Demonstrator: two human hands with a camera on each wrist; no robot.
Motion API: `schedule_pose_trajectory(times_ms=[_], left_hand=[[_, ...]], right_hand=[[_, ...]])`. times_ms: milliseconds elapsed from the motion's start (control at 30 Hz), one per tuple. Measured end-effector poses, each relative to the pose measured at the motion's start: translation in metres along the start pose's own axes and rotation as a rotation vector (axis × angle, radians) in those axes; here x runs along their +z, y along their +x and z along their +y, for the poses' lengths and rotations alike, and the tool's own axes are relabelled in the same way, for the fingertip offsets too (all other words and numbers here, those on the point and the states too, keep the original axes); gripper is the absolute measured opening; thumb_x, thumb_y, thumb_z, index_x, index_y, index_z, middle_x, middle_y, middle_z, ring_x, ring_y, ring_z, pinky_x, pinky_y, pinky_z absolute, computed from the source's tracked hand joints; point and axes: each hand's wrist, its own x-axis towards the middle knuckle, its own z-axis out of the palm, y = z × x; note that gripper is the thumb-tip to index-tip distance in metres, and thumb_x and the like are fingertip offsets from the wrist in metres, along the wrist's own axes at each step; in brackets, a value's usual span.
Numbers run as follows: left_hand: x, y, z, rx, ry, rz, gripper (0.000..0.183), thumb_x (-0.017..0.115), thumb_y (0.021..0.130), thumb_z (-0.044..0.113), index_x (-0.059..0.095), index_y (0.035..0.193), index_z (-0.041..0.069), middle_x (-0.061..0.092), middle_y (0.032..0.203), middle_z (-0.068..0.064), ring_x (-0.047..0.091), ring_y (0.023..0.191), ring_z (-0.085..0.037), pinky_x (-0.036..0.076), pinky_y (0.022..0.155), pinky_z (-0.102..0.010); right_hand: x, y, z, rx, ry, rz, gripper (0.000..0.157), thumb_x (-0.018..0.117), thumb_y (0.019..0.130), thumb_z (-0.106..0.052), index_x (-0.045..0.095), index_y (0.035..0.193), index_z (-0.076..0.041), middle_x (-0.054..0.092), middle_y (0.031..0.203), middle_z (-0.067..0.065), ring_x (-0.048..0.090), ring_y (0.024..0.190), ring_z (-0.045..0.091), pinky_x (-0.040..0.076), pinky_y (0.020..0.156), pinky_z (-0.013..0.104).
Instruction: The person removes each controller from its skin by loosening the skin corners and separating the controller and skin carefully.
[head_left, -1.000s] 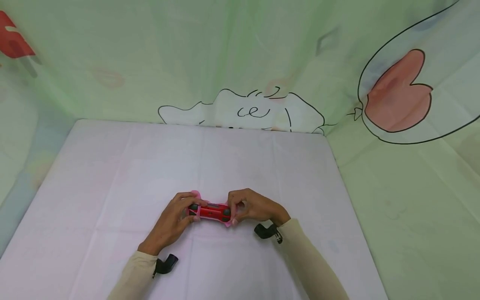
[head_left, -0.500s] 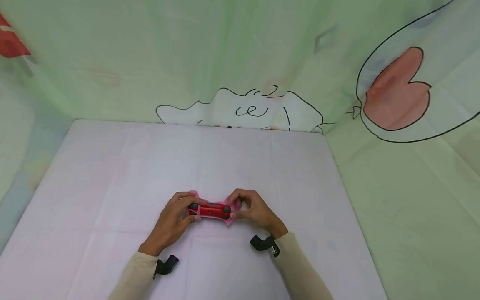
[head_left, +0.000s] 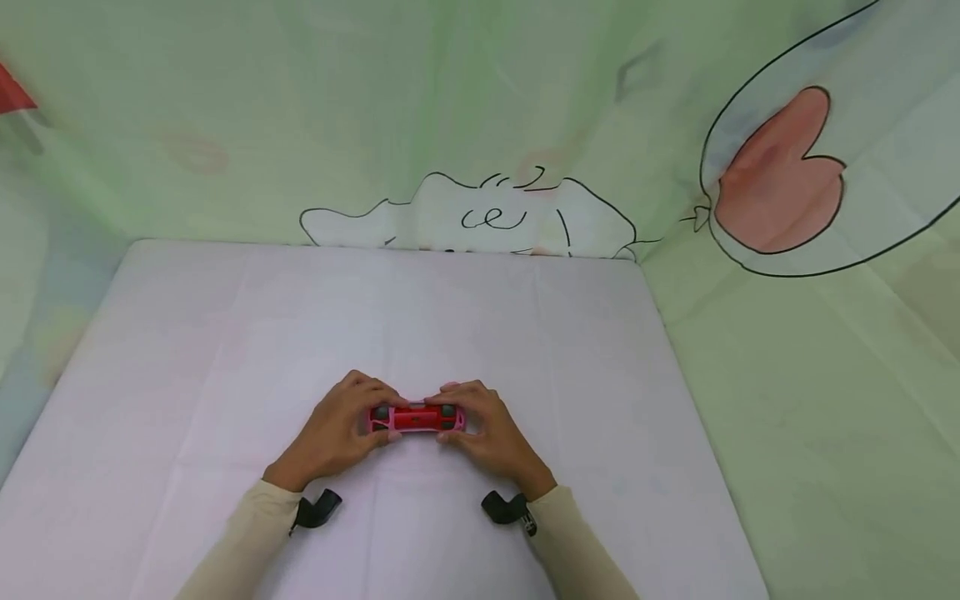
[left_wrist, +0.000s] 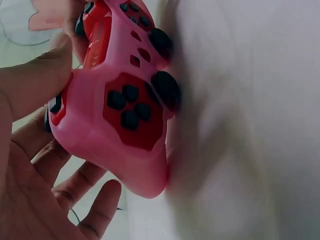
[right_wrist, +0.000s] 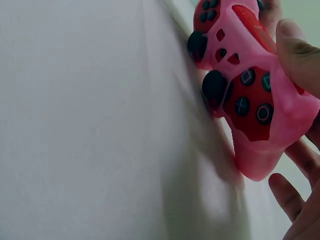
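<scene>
A red game controller (head_left: 416, 418) stands on edge on the white table, its shoulder-button side facing up. A pink silicone cover (left_wrist: 82, 115) wraps it; in the wrist views both grips are sheathed and the black buttons and thumbsticks show through cut-outs. My left hand (head_left: 337, 429) pinches the controller's left end between thumb and fingers. At the opposite end my right hand (head_left: 491, 429) pinches it likewise, thumb (right_wrist: 300, 55) on the near face. The back of the controller is hidden from the wrist cameras.
The white table (head_left: 360, 317) spreads around the hands. Printed green cloth (head_left: 262, 108) hangs behind and at both sides. A black camera mount (head_left: 318, 508) sits on the left wrist, another camera mount (head_left: 506, 508) on the right.
The pink cover, earlier loose and pulled out at the right end, now lies around that end. My right hand has shifted from tugging the cover to gripping the controller's right end.
</scene>
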Motion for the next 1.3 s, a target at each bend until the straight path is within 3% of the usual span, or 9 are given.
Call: schedule_pose_trajectory(times_ms=[267,433,600,733,867,1067,1167,1300], left_hand=[[-0.02,0.014,-0.005,0.081,0.044,-0.059,0.026,0.091,0.084,0.041,0.08,0.103,0.027,0.07,0.102,0.016,0.056,0.097,-0.01,0.052,0.083,-0.033],[-0.026,0.02,-0.01,0.081,0.063,-0.083,0.036,0.096,0.076,0.045,0.067,0.09,0.029,0.063,0.089,0.015,0.055,0.09,-0.011,0.05,0.076,-0.029],[-0.03,0.029,-0.011,0.068,0.063,-0.207,0.048,0.095,0.076,0.048,0.054,0.087,0.025,0.053,0.086,0.01,0.05,0.088,-0.012,0.042,0.072,-0.026],[-0.033,0.036,-0.009,0.107,0.036,-0.304,0.048,0.092,0.081,0.044,0.05,0.086,0.022,0.048,0.085,0.009,0.045,0.087,-0.012,0.036,0.075,-0.028],[-0.037,0.039,-0.006,0.142,0.018,-0.368,0.046,0.089,0.085,0.038,0.048,0.086,0.019,0.043,0.084,0.007,0.039,0.087,-0.012,0.03,0.078,-0.031],[-0.039,0.041,0.002,0.138,-0.003,-0.45,0.042,0.088,0.088,0.032,0.048,0.087,0.018,0.043,0.086,0.005,0.038,0.091,-0.013,0.028,0.08,-0.031],[-0.039,0.042,0.007,0.164,0.002,-0.449,0.04,0.088,0.088,0.028,0.049,0.085,0.017,0.045,0.087,0.004,0.039,0.092,-0.012,0.03,0.08,-0.029],[-0.036,0.041,0.01,0.218,0.045,-0.376,0.04,0.089,0.085,0.027,0.05,0.082,0.018,0.047,0.087,0.004,0.043,0.092,-0.011,0.035,0.078,-0.027]], right_hand=[[0.0,0.001,-0.003,-0.024,-0.028,-0.001,0.058,0.093,0.082,-0.026,0.072,0.135,-0.039,0.067,0.134,-0.015,0.056,0.132,0.009,0.037,0.108,0.05],[0.0,0.003,-0.004,-0.022,-0.018,-0.003,0.057,0.094,0.08,-0.027,0.074,0.132,-0.039,0.066,0.133,-0.015,0.056,0.132,0.009,0.038,0.107,0.049],[0.001,0.004,-0.004,0.002,0.008,-0.017,0.056,0.094,0.08,-0.027,0.074,0.131,-0.041,0.065,0.132,-0.015,0.055,0.132,0.008,0.04,0.106,0.049],[0.002,0.004,-0.004,-0.002,0.016,-0.022,0.056,0.094,0.079,-0.026,0.075,0.13,-0.04,0.066,0.132,-0.013,0.055,0.134,0.011,0.041,0.107,0.05],[0.001,0.005,-0.004,-0.018,0.027,-0.025,0.057,0.094,0.079,-0.025,0.074,0.13,-0.04,0.066,0.131,-0.014,0.055,0.132,0.011,0.042,0.109,0.051],[0.0,0.005,-0.006,-0.033,0.031,-0.028,0.056,0.095,0.078,-0.024,0.075,0.129,-0.038,0.068,0.127,-0.017,0.054,0.132,0.011,0.044,0.109,0.05],[-0.001,0.004,-0.005,-0.037,0.035,-0.029,0.057,0.095,0.078,-0.024,0.075,0.13,-0.036,0.069,0.127,-0.016,0.053,0.132,0.012,0.045,0.11,0.05],[-0.001,0.003,-0.004,-0.033,0.03,-0.021,0.057,0.095,0.079,-0.023,0.075,0.13,-0.036,0.068,0.128,-0.014,0.054,0.13,0.012,0.045,0.111,0.05]])
